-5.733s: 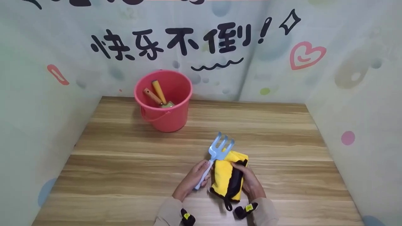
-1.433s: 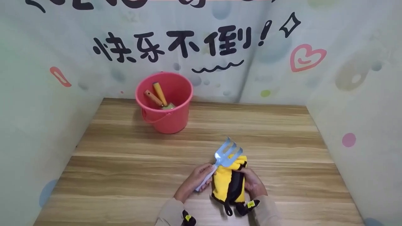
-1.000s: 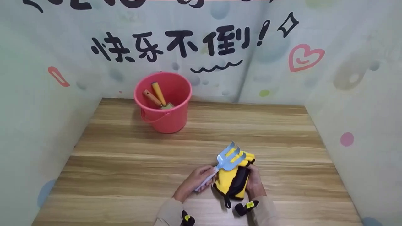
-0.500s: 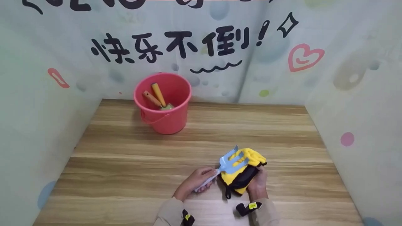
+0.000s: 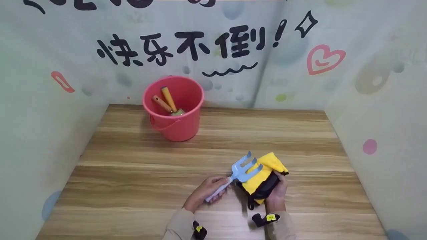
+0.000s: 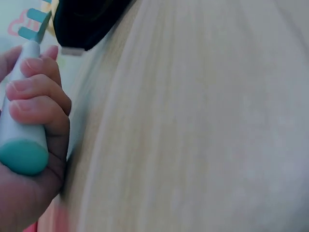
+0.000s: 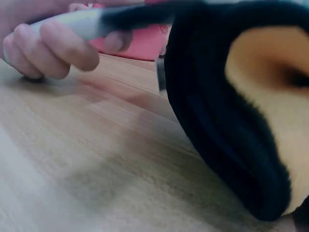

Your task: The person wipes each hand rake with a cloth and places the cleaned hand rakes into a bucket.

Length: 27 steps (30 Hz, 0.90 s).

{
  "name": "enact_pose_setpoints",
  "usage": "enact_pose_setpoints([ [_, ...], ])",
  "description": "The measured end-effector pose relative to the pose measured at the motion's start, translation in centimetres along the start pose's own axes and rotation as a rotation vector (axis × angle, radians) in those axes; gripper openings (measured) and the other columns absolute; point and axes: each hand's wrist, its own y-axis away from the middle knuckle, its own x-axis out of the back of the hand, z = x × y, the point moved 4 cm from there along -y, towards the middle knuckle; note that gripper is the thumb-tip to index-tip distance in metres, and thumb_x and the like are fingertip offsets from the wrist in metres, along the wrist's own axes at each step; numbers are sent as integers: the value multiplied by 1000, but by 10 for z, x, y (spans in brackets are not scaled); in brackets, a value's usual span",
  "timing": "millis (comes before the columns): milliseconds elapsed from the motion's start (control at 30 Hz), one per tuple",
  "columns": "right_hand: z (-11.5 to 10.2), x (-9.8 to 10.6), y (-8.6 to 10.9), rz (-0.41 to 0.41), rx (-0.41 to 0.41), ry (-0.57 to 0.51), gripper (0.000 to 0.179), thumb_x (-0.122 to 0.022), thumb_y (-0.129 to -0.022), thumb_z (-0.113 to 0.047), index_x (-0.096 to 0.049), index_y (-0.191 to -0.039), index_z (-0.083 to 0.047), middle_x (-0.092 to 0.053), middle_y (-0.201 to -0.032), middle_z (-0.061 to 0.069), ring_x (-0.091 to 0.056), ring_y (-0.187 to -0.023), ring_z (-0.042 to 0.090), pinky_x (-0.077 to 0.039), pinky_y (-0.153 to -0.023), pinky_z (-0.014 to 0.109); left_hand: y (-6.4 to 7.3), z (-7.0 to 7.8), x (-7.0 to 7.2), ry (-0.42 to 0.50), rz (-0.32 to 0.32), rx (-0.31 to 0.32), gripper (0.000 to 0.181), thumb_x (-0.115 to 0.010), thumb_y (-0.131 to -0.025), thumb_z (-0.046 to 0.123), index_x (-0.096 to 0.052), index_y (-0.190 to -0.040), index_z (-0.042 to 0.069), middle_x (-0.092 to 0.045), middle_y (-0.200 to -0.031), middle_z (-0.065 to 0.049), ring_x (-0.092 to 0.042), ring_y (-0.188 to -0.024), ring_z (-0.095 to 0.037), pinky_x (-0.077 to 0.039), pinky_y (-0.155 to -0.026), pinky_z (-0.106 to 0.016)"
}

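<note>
My left hand [image 5: 210, 188] grips the pale handle of a light-blue garden hand fork [image 5: 240, 172], its tines pointing away to the right. In the left wrist view, the fingers [image 6: 41, 106] wrap round the handle [image 6: 17, 125], which has a teal end. My right hand [image 5: 279, 191] holds a folded yellow-and-black cloth [image 5: 258, 180] with black edging and a loop at its near corner. The fork's head overlaps the cloth's left side in the head view; whether they touch, I cannot tell. In the right wrist view, the cloth [image 7: 203, 96] hides the right fingers.
A pink bucket [image 5: 181, 128] stands at the back left of the wood-grain table [image 5: 133, 180]. Inside it are a tool with a yellow handle [image 5: 169, 99] and one with a wooden handle [image 5: 161, 104]. Printed fabric walls [image 5: 283, 83] enclose the back and sides.
The cloth has shifted right and turned clockwise in my right hand, and its far end has fanned out, then folded over. The fork has tilted further right since the earliest frame.
</note>
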Motion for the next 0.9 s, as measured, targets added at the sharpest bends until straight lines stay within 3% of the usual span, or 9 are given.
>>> enact_pose_setpoints([
  [67, 4, 2, 0, 36, -72, 105, 28, -29, -96, -2, -55, -105, -3, -62, -103, 9, -59, -97, 20, -47, -91, 30, 0, 0, 2, 65, 25, 1, 47, -54, -92, 41, -59, -101, -6, -50, -56, 3, -38, -37, -4, -31, -32, -17],
  [200, 13, 8, 1, 112, -274, 459, 19, -37, -97, -7, -53, -107, -7, -64, -101, 4, -61, -94, 16, -50, -88, 29, 1, 0, 7, 144, 82, 4, 47, -53, -91, 45, -58, -104, 0, -51, -58, 3, -41, -39, -4, -34, -33, -16],
  [300, 17, 15, 3, 146, -398, 715, 15, -43, -95, -11, -51, -107, -7, -65, -98, 4, -64, -91, 16, -52, -86, 31, 2, 1, 7, 153, 83, 3, 50, -53, -91, 46, -57, -108, -1, -52, -59, 3, -42, -39, -3, -35, -34, -16],
  [400, 20, 20, 4, 139, -456, 856, 15, -50, -92, -10, -49, -107, -7, -65, -97, 5, -65, -90, 18, -53, -85, 35, 3, 1, 5, 149, 72, 14, 49, -54, -90, 46, -58, -109, 1, -52, -59, 3, -42, -39, -4, -35, -34, -16],
  [633, 22, 20, 5, 106, -479, 946, 34, -60, -84, -5, -42, -113, -8, -63, -102, 4, -64, -95, 21, -53, -87, 39, -1, 1, 0, 46, 53, 0, 39, -52, -92, 44, -61, -101, 6, -51, -59, 0, -41, -39, -5, -35, -33, -17],
  [900, 18, 16, 7, 187, -401, 847, 21, -47, -89, -6, -44, -110, -7, -63, -98, 3, -63, -90, 18, -53, -84, 34, 3, 3, 1, -9, 19, -53, 40, -50, -95, 40, -59, -101, 1, -51, -59, 2, -39, -37, -4, -31, -32, -16],
])
